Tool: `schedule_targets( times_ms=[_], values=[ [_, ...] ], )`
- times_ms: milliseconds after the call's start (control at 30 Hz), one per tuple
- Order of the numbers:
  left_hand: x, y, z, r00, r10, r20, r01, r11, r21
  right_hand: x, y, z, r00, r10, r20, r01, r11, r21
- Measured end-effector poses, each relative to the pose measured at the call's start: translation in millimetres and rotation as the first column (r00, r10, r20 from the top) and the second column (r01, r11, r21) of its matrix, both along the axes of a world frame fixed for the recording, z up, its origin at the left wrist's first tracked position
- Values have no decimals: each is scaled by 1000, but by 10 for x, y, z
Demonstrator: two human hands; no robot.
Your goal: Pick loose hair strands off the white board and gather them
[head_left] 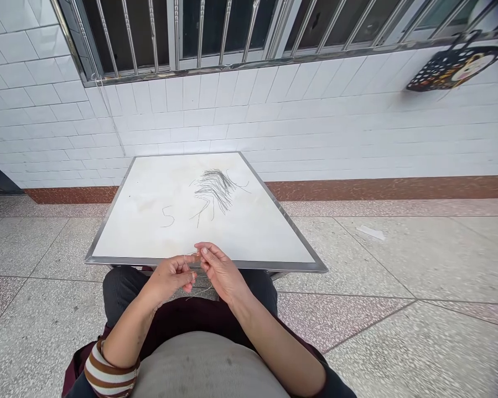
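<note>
At the near edge of a white table [120, 232], my left hand [172, 278] and my right hand [219, 271] are close together, fingertips almost touching. A thin pale strand [201, 291] runs between them and hangs below the fingers. My left hand has its fingers curled round the strand, the index finger pointing to the right. My right hand pinches the strand between thumb and fingers. On the table lies a loose bundle of thin dark strands [216, 187], with a few single ones near it. One curved strand [168, 216] lies apart to the left.
Metal window bars [201, 33] and a white tiled wall [216, 116] stand behind the table. A patterned bag [444, 69] hangs at the upper right. A white scrap [371, 232] is on the speckled floor [357, 265]. My knees are under the table's near edge.
</note>
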State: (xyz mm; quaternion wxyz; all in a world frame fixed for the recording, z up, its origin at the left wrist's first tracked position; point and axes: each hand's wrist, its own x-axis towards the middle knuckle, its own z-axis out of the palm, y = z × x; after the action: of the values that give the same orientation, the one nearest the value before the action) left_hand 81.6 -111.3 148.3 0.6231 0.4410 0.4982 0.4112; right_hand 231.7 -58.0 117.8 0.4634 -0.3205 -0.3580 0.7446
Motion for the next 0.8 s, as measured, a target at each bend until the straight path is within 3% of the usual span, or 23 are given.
schedule_targets(
  times_ms=[300,533,800],
  values=[
    [-12,-23,-89,988,86,132,-83,996,-30,40,43,-67,993,-112,-48,109,992,-56],
    [-8,-23,-149,986,161,-47,-159,986,48,44,68,-26,983,-169,-78,161,982,-100],
    [77,-20,-124,971,238,-27,-238,971,3,34,31,-53,994,-114,0,114,992,-58]
  ],
)
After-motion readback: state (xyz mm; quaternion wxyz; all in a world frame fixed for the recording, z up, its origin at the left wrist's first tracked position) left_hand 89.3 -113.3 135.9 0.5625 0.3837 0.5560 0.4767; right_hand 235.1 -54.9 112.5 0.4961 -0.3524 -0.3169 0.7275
